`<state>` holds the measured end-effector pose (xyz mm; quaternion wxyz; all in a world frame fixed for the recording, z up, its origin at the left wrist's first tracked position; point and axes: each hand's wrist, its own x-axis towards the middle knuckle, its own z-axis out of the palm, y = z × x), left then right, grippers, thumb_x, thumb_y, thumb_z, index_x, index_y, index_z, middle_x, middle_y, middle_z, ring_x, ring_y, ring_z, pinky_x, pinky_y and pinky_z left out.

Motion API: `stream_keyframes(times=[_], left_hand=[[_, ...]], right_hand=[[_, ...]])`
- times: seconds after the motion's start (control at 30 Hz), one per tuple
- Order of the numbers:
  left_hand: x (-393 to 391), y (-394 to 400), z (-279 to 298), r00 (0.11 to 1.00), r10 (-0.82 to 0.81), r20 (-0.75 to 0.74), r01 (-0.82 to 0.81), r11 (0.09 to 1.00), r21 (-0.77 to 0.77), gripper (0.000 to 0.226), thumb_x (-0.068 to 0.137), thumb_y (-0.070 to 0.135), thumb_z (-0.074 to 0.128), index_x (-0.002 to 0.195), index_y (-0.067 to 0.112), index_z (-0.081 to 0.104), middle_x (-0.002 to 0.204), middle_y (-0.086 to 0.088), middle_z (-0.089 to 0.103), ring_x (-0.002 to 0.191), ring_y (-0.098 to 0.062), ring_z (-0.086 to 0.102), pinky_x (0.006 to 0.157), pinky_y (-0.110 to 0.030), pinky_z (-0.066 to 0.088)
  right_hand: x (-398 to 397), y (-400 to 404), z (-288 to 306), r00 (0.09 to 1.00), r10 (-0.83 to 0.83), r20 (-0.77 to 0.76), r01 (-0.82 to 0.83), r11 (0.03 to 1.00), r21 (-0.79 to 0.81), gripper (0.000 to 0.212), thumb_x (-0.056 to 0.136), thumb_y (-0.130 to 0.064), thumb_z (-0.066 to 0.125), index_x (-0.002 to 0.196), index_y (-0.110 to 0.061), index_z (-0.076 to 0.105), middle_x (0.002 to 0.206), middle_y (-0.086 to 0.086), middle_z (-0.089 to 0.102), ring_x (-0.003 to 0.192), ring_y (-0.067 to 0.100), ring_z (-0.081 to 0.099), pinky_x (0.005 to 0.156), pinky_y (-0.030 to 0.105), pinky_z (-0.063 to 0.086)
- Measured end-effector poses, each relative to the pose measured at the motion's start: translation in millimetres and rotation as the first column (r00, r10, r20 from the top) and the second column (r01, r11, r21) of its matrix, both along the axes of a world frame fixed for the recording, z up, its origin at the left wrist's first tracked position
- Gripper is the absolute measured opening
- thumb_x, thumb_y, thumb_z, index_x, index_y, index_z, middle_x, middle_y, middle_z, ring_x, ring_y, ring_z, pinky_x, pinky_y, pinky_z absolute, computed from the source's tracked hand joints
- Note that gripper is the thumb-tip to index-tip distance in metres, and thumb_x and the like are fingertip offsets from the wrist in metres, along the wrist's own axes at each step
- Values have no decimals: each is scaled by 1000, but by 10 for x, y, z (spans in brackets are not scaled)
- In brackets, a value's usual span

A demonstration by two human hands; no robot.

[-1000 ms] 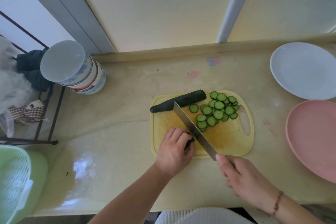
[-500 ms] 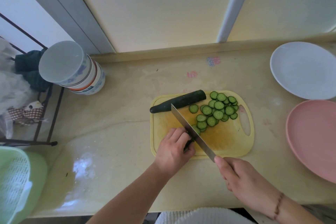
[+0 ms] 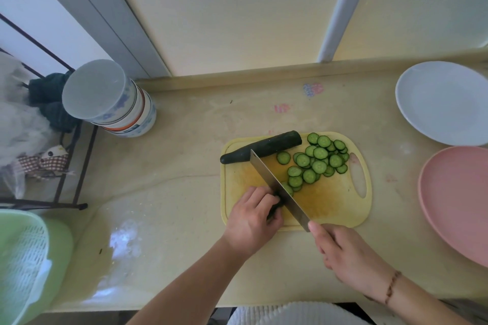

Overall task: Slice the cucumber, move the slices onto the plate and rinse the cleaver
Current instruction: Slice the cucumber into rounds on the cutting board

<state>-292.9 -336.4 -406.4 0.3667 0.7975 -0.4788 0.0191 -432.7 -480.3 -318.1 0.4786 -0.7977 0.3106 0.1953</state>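
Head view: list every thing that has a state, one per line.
Cleaver: held by right hand, blade down on the board.
Cucumber stub: pinned under left hand, mostly hidden.
Cucumber half: uncut, lying on the board's far edge.
Slices: piled on the board, none plated.
White plate: empty.
Pink plate: empty.

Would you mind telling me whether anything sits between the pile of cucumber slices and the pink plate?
Nothing visible does. The cucumber slices lie on the cutting board, and only bare counter separates its right edge from the pink plate.
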Motion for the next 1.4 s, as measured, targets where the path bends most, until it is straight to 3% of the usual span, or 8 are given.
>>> stream_keyframes(times=[0.5,0.67,1.0,1.2,1.4], left_hand=[[-2,-27,22,1000,1,2,-1,1000,10,8,79,11,68,83,4,66,92,-7,63,83,-19,55,73,-22,49],[-1,-16,20,1000,-16,0,16,1000,6,10,78,7,72,87,4,67,94,-7,64,85,-19,57,74,-22,51],[-14,42,34,1000,15,-6,-14,999,43,13,82,14,73,94,7,71,96,-4,66,87,-19,60,76,-26,53],[-11,59,20,1000,24,-20,-23,998,56,14,83,16,72,94,7,70,96,-4,65,88,-18,60,72,-26,55],[-11,36,35,1000,19,-9,-18,999,41,10,83,14,70,90,7,69,92,-4,64,85,-18,58,71,-25,53]], right_hand=[[-53,-5,68,1000,-18,22,17,999,47,57,80,-71,28,64,-17,38,48,-8,31,45,8,28,47,24,28],[0,16,-70,1000,20,-19,-20,1000,2,59,80,-72,23,65,-17,39,54,-4,36,48,10,33,52,27,35],[-5,-147,-91,1000,2,-3,-2,999,-40,59,84,-69,26,63,-16,38,50,-6,34,45,9,30,51,27,33],[-31,-89,15,999,-35,8,35,999,3,53,86,-63,31,63,-16,39,40,-9,33,37,5,30,43,17,27],[-100,-46,142,999,-24,33,22,999,42,54,84,-65,32,65,-15,42,43,-7,36,40,5,32,43,15,27]])
